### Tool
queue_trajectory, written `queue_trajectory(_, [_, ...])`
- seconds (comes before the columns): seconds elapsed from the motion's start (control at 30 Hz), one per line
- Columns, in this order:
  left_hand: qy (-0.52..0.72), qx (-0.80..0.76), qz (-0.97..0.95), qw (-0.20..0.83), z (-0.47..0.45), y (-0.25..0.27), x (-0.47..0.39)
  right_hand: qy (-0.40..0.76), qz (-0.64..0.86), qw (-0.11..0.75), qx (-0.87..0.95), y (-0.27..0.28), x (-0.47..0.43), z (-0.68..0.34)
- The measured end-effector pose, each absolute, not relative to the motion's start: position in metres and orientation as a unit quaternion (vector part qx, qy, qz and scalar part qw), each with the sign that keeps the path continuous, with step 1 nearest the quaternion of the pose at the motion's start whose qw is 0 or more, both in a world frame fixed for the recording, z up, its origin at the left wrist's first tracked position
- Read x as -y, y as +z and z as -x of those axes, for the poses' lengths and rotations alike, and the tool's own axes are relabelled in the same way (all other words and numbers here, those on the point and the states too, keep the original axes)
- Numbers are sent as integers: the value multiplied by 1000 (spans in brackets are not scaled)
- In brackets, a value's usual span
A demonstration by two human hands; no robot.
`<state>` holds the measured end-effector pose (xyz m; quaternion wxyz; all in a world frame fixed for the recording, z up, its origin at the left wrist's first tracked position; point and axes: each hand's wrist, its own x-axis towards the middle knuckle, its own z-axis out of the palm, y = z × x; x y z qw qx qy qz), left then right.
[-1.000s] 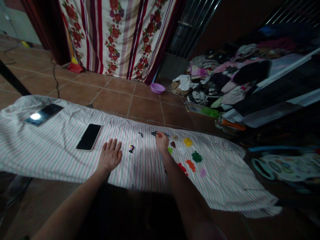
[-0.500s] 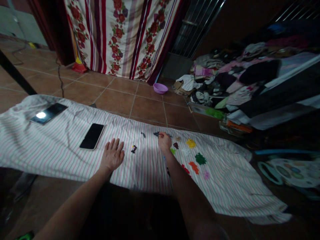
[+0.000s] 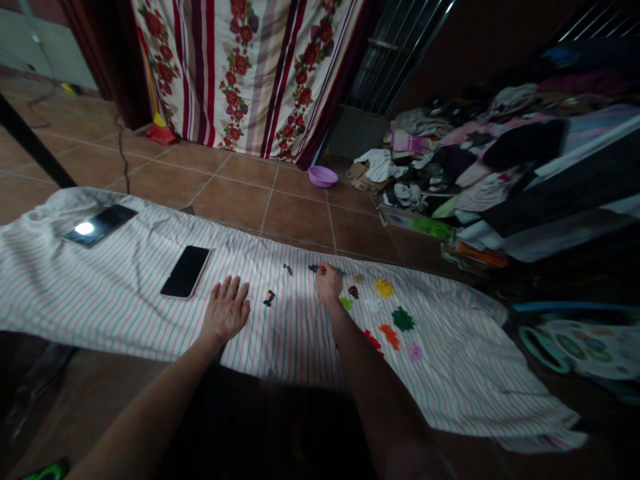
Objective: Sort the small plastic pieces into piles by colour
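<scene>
My left hand (image 3: 228, 311) lies flat on the striped cloth (image 3: 295, 333), fingers stretched out and holding nothing. To its right sits a small dark figure with yellow and pink bits (image 3: 269, 297). A few dark grey pieces (image 3: 288, 269) lie farther back. My right hand (image 3: 329, 283) is closed in a pinch at a small pile of dark grey pieces (image 3: 313, 268); whatever is between its fingertips is too small to make out. Around that hand are small piles of brown pieces (image 3: 354, 292), light green pieces (image 3: 346, 303) and yellow pieces (image 3: 384, 288).
Green (image 3: 403, 319), orange (image 3: 389, 337), red (image 3: 374, 342) and pink pieces (image 3: 415, 351) lie farther right. A phone (image 3: 186, 272) and a dark tablet-like device (image 3: 100, 225) rest at left. Beyond are a purple basin (image 3: 323, 177), a floral curtain (image 3: 240, 80) and heaped clothes (image 3: 450, 153).
Both hands keep nearly the same place and pose. The whole view has shifted very slightly; no piece has visibly moved.
</scene>
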<state>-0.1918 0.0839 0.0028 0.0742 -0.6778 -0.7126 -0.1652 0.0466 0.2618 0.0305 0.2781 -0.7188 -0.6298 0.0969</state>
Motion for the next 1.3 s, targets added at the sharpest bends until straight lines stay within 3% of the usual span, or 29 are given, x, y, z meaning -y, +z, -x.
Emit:
queue_trajectory(0.23, [-176, 715, 674, 64, 192, 4, -84, 92, 682, 317, 653, 23, -257, -41])
queue_trajectory(0.6, [-170, 714, 675, 78, 192, 2, -84, 136, 553, 292, 768, 11, -246, -3])
queue_trajectory(1.03, [-171, 715, 675, 67, 191, 3, -85, 122, 604, 257, 745, 0, -239, 26])
queue_trajectory(1.3, [-165, 712, 678, 76, 192, 4, -84, 127, 548, 319, 763, -7, -223, 23])
